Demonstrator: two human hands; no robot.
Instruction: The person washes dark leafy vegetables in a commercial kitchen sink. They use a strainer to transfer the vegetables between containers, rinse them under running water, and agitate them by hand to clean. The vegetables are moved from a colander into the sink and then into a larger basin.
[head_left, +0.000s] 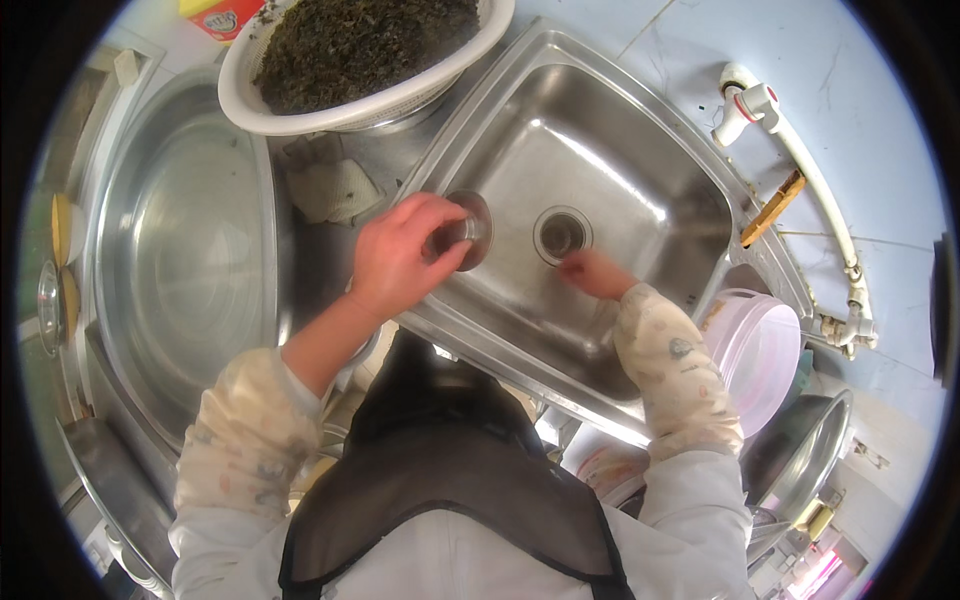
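Observation:
My left hand (409, 251) grips the small knob of a round metal drain cover (480, 217) at the left side of the stainless steel sink (510, 330). Part of that disc is hidden behind my fingers. Down in the basin, my right hand (596, 274) is at the lower right rim of the round drain (562, 234). Its fingers are curled and blurred by motion, so whether they hold anything cannot be made out. Dark matter shows inside the drain opening.
A white plastic basket (232, 101) heaped with dark seaweed-like leaves (360, 52) stands beyond a folded cloth (337, 191). Left is a large metal tub (187, 225) of liquid. Along the right are a white tap (750, 109), a wooden strip (772, 210) and a translucent bucket (757, 360).

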